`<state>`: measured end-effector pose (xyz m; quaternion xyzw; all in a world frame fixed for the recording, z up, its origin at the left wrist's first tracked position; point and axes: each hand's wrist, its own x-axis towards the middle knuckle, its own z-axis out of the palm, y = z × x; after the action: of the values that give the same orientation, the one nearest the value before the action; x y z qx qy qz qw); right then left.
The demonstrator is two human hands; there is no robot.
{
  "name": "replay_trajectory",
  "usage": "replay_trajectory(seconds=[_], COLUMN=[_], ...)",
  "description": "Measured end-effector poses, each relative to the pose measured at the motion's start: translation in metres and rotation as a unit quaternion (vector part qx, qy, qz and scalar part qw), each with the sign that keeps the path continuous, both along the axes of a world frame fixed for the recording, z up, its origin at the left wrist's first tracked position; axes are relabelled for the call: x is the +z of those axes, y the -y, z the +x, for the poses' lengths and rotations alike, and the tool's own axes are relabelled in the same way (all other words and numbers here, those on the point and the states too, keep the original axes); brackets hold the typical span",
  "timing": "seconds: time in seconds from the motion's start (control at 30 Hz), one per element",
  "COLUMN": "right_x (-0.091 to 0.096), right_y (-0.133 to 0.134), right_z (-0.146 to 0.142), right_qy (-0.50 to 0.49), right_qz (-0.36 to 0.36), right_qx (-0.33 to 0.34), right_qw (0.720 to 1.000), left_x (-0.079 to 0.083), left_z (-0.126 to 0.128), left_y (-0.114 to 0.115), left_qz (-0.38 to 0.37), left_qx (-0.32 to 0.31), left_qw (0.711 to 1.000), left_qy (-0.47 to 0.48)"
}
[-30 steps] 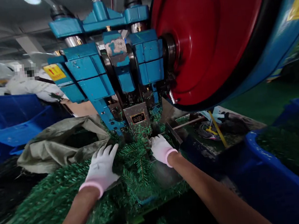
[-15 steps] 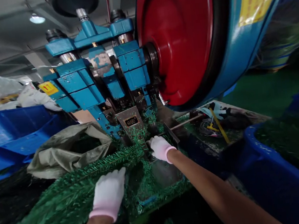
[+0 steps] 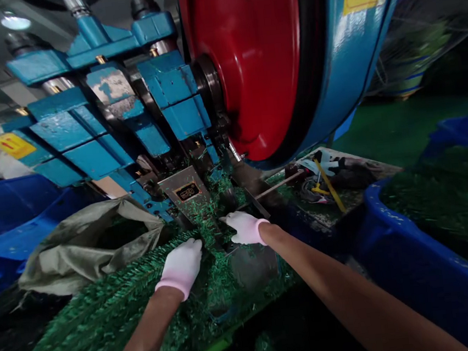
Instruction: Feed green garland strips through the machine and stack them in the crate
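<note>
Green garland (image 3: 94, 321) is pressed under the open left grip (image 3: 180, 267); the open right grip (image 3: 245, 228) is held beside the press plate (image 3: 184, 192).

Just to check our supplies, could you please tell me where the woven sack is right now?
In the head view, the olive woven sack lies left of the person's left hand, below the blue press and beside a blue crate.

white gloves (image 3: 180, 266) with pink cuffs (image 3: 173, 286)
</note>
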<state>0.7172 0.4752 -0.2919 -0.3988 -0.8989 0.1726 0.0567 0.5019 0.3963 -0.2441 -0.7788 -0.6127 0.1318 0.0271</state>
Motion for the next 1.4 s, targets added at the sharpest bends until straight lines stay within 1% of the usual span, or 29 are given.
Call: replay_trajectory(seconds=[0.07,0.17,0.23,0.27,0.33,0.4,0.47,0.53,0.6,0.67,0.77,0.83,0.9,0.97,1.1,1.17,1.23,1.3,1.37,1.4], right_x=[0.001,0.002,0.004,0.007,0.015,0.027,0.038,0.042,0.036,0.022,-0.002,-0.011,-0.013,-0.009,0.002,0.005,0.004,0.001,-0.002,-0.003], right_y=[-0.001,-0.006,-0.011,-0.013,-0.016,-0.013,-0.003,0.011,0.025,0.034,0.037,0.036,0.034,0.032,0.028,0.027,0.028,0.03,0.03,0.029], right_z=[-0.004,-0.005,-0.002,0.001,0.004,0.002,-0.009,-0.024,-0.038,-0.043,-0.036,-0.031,-0.029,-0.03,-0.031,-0.031,-0.031,-0.033,-0.036,-0.037], right_qy=[0.014,0.031,0.043,0.049,0.066,0.092,0.151,0.22,0.265,0.257,0.179,0.138,0.127,0.125,0.121,0.133,0.145,0.143,0.138,0.138], right_qz=[0.005,0.006,0.001,-0.001,0.001,0.019,0.069,0.133,0.167,0.169,0.195,0.219,0.228,0.222,0.21,0.207,0.197,0.19,0.189,0.19], right_qx=[0.004,0.016,0.027,0.033,0.039,0.024,-0.013,-0.035,-0.043,-0.044,-0.05,-0.054,-0.063,-0.066,-0.063,-0.057,-0.052,-0.057,-0.07,-0.075], right_qw=[1.0,0.999,0.999,0.998,0.997,0.995,0.986,0.966,0.949,0.951,0.963,0.964,0.963,0.965,0.968,0.968,0.968,0.97,0.97,0.969], left_x=[0.004,0.015,0.019,0.019,0.014,0.006,-0.002,-0.007,-0.01,-0.011,-0.009,-0.008,-0.007,-0.008,-0.012,-0.012,-0.01,-0.008,-0.009,-0.011], left_z=[-0.007,-0.03,-0.041,-0.043,-0.036,-0.022,-0.006,0.004,0.006,0.001,-0.014,-0.024,-0.03,-0.03,-0.022,-0.021,-0.02,-0.015,-0.005,0.001], left_y=[0.005,0.018,0.022,0.022,0.017,0.01,0.003,-0.001,-0.001,0.002,0.01,0.016,0.018,0.015,0.0,-0.004,-0.001,0.006,0.01,0.009], left_qz=[0.02,0.05,0.045,0.041,0.044,0.057,0.066,0.068,0.071,0.075,0.088,0.092,0.09,0.097,0.116,0.116,0.123,0.162,0.203,0.205], left_qx=[0.002,0.017,0.037,0.045,0.048,0.041,0.039,0.041,0.044,0.045,0.042,0.059,0.085,0.09,0.043,0.028,0.017,-0.003,-0.02,-0.019], left_qw=[1.0,0.998,0.998,0.998,0.997,0.996,0.996,0.994,0.993,0.991,0.985,0.982,0.98,0.978,0.98,0.982,0.984,0.982,0.977,0.977], left_qy=[0.019,0.019,0.016,0.023,0.037,0.046,0.055,0.069,0.083,0.101,0.141,0.155,0.157,0.159,0.156,0.15,0.128,0.097,0.068,0.057])
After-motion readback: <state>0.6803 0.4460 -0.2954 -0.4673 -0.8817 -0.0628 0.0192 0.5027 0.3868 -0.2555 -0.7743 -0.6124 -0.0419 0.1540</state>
